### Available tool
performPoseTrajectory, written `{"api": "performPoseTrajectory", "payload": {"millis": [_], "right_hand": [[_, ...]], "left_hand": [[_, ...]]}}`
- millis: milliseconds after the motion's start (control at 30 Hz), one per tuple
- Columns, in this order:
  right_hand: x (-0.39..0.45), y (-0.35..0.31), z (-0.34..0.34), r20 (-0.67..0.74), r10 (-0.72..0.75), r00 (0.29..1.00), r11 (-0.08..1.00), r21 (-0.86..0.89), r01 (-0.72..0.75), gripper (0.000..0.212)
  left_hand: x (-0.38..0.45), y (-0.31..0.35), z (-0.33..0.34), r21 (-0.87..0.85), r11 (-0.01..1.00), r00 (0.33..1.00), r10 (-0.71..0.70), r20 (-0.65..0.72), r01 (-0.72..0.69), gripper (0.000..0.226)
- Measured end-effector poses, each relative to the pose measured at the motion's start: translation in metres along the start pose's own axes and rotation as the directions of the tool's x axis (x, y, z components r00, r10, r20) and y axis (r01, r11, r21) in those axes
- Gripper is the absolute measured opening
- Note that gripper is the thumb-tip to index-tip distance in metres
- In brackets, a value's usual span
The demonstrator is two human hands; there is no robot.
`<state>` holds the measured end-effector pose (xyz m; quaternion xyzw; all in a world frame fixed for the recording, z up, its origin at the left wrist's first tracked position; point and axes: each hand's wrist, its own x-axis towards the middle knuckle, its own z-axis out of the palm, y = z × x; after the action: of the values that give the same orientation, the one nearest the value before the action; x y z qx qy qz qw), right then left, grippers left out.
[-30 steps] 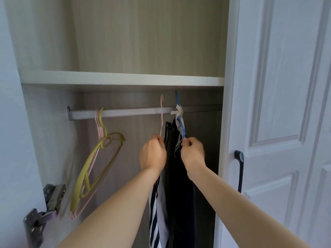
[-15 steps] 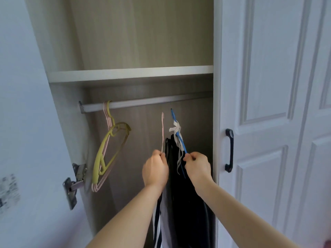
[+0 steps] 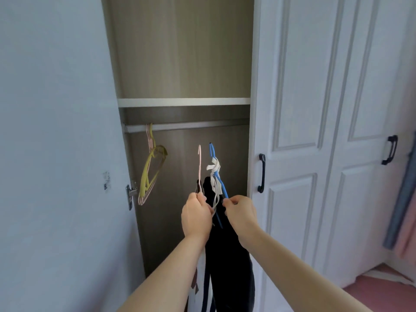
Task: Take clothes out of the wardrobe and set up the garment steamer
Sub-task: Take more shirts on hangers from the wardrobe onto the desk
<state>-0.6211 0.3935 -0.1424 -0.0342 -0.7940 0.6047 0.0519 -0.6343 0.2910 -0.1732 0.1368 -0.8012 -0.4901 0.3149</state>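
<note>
Pink plastic forms the hanger (image 3: 199,163) that the left hand (image 3: 196,216) pinches by its neck, fingers curled round it, the hook standing upright below the wardrobe rail (image 3: 186,126) and clear of it. Beside it, the right hand (image 3: 240,216) grips the blue hanger (image 3: 216,170) the same way, thumb and fingers closed on its neck; this hook too is off the rail and leans slightly to the left. White ribbon ties (image 3: 213,174) are knotted round the blue neck and trail down between the two hands. A black garment (image 3: 227,266) hangs from the blue hanger, falling between and below the forearms, in front of the open wardrobe. Under the left forearm hangs a second piece of clothing, a striped garment (image 3: 203,291) in dark and white, only partly seen.

Both hands are held close together, near the right side of the wardrobe opening. On the rail, at its left end, a yellow hanger (image 3: 150,170) and some pale pink hangers (image 3: 149,140) hang bare. A white shelf (image 3: 183,102) runs above the rail. The open door (image 3: 56,154) fills the left of the view, with a metal hinge (image 3: 130,194) at its edge. To the right are closed white panelled doors, one with a dark handle (image 3: 261,173) just beside the opening, another handle (image 3: 390,150) further right. A curtain (image 3: 405,199) shows at the far right edge.
</note>
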Motion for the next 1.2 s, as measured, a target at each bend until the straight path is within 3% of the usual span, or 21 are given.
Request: {"api": "performPoseTrajectory", "payload": {"millis": [167,367,533,600,767,1200], "right_hand": [[-0.059,-0.016,-0.026,-0.026,-0.048,0.999,0.999,0.023,0.049,0.016],[-0.137,-0.034,-0.058,-0.061,-0.135,0.989,0.990,0.040,0.138,0.010],[-0.205,-0.045,-0.085,-0.048,-0.200,0.979,0.980,-0.012,0.199,0.014],[-0.229,-0.048,-0.094,-0.047,-0.217,0.975,0.976,-0.038,0.215,0.015],[-0.280,-0.042,-0.114,0.003,-0.258,0.966,0.962,-0.095,0.257,0.015],[-0.362,-0.026,-0.137,0.061,-0.262,0.963,0.950,-0.162,0.268,0.019]], "left_hand": [[-0.050,0.038,-0.047,-0.221,0.975,0.999,-0.013,0.045,0.022,0.025],[-0.113,0.089,-0.101,-0.515,0.852,0.983,0.008,0.181,0.088,0.021],[-0.154,0.110,-0.140,-0.567,0.803,0.935,0.037,0.352,0.182,0.016],[-0.171,0.117,-0.154,-0.631,0.734,0.915,0.033,0.402,0.250,0.010],[-0.208,0.121,-0.174,-0.716,0.625,0.907,0.031,0.421,0.311,0.006],[-0.269,0.119,-0.216,-0.718,0.623,0.848,0.162,0.505,0.309,0.010]]}}
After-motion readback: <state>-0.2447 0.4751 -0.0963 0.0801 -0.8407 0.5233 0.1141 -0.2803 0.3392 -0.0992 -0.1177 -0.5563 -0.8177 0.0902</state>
